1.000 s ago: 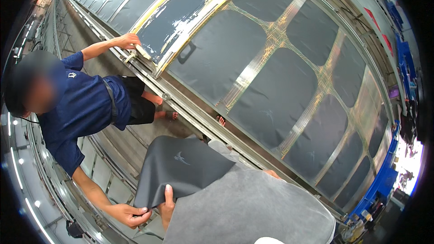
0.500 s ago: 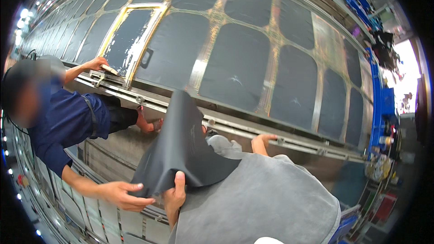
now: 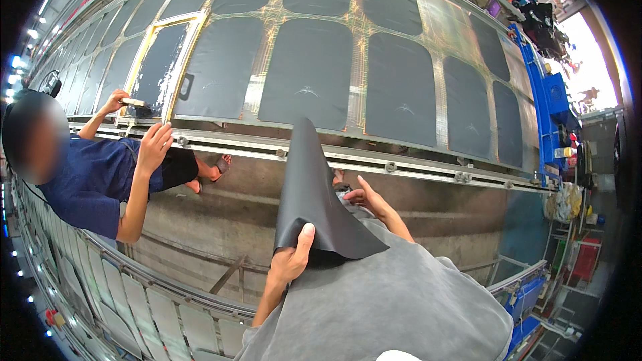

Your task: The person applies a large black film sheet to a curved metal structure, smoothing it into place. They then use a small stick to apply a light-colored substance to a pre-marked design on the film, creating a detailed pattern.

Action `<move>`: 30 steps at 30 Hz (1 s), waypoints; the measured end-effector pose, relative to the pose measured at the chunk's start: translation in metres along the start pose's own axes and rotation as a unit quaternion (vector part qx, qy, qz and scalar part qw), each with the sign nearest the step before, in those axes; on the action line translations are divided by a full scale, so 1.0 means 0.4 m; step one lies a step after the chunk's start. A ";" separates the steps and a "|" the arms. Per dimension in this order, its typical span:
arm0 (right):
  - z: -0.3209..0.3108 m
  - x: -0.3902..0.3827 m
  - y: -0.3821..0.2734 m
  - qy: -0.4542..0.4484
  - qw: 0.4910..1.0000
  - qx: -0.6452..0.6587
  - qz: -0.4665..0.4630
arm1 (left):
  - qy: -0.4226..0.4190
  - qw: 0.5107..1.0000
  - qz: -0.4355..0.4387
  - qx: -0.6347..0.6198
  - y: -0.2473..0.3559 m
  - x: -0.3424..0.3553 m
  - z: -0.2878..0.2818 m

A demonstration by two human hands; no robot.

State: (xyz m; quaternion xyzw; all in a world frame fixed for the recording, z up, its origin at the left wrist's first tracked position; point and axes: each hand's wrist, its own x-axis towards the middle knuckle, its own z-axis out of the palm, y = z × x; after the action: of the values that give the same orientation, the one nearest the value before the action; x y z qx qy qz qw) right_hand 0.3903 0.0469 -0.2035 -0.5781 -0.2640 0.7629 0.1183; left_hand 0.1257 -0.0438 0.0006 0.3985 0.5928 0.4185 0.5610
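A limp, dark grey sheet (image 3: 306, 194) hangs in a curved fold in front of my body, its pointed upper end toward the long table (image 3: 255, 93). My left hand (image 3: 292, 257) grips its lower left edge, thumb on top and fingers hidden beneath. To the right of the sheet, my right hand (image 3: 369, 202) holds nothing, its fingers apart, short of the table's metal rail (image 3: 391, 167). Several dark panels (image 3: 306, 77) with rounded corners lie flat in rows on the table.
At the left a co-worker in a dark blue shirt (image 3: 90, 184) has one hand on a squeegee (image 3: 138, 105) and the other at a yellow-edged screen frame (image 3: 179, 70). Behind me stands a rack of pale panels (image 3: 167, 304). Blue bins (image 3: 554, 100) line the right end.
The co-worker's nearer hand has gone from beside my sheet to the screen frame. My right hand has come away from the rail. My view has shifted right along the table.
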 end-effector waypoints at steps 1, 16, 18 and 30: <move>-0.016 -0.015 0.004 -0.057 0.998 -0.010 -0.033 | -0.005 1.000 -0.024 0.012 0.002 0.000 0.026; -0.535 -0.245 -0.018 -0.074 0.968 -0.194 -0.141 | -0.159 0.983 -0.003 0.097 0.114 0.223 0.662; -0.666 -0.265 0.014 -0.048 0.979 -0.112 -0.163 | -0.179 0.970 0.056 0.156 0.132 0.266 0.806; -1.106 -0.372 0.113 -0.079 0.851 0.404 -0.326 | -0.374 0.895 0.204 0.135 0.209 0.373 1.226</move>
State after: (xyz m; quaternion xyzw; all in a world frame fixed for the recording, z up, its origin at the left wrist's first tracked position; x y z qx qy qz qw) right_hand 0.8591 0.0547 -0.1907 -0.2982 -0.1140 0.7631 0.5620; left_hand 0.6078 0.1488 0.0201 0.7094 0.2956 0.2598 0.5847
